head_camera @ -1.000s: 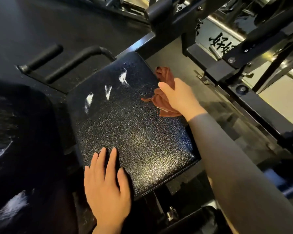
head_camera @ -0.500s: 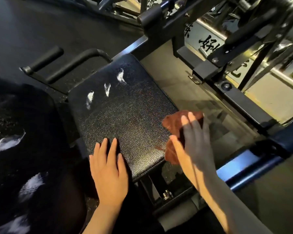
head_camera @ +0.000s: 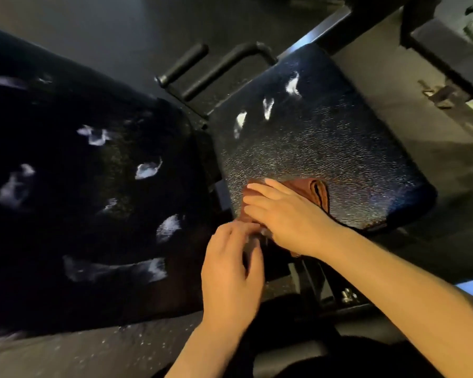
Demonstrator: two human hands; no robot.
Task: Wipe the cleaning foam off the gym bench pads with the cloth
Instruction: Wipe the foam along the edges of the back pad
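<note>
Both hands meet at the cloth on the near edge of the seat pad.

The right hand reaches in from five o'clock, fingers spread flat on the brown cloth. The left hand, from six o'clock, curls its fingertips at the cloth's near corner; its grip is blurred. Foam dots the seat pad at twelve o'clock and the back pad at nine.
</note>
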